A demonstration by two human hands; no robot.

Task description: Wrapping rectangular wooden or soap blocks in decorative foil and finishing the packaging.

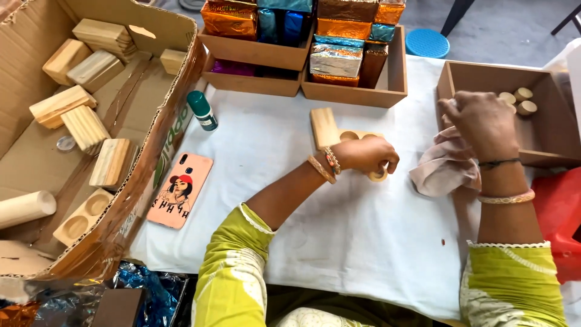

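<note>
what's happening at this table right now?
A person in yellow-green sleeves sits at a white-covered table. The left hand pinches a small wooden ring beside a wooden block with round hollows. The right hand rests on a pinkish cloth at the edge of a wooden tray holding small wooden discs. A cardboard box of wooden blocks sits to the left.

A large open cardboard box [158,130] fills the left of the frame, holding pale wooden blocks [85,126], a wooden cylinder [25,208] and a wooden piece with two round hollows [82,217]. Just right of it, on the white cloth-covered table [363,236], lie a phone in a peach case [180,189] and a small green-capped bottle [203,111] (on its side). Along the top edge stand brown trays [357,88] stacked with foil-wrapped packets [336,59]. A blue stool [427,42] sits beyond; crumpled blue foil [148,289] lies lower left.
</note>
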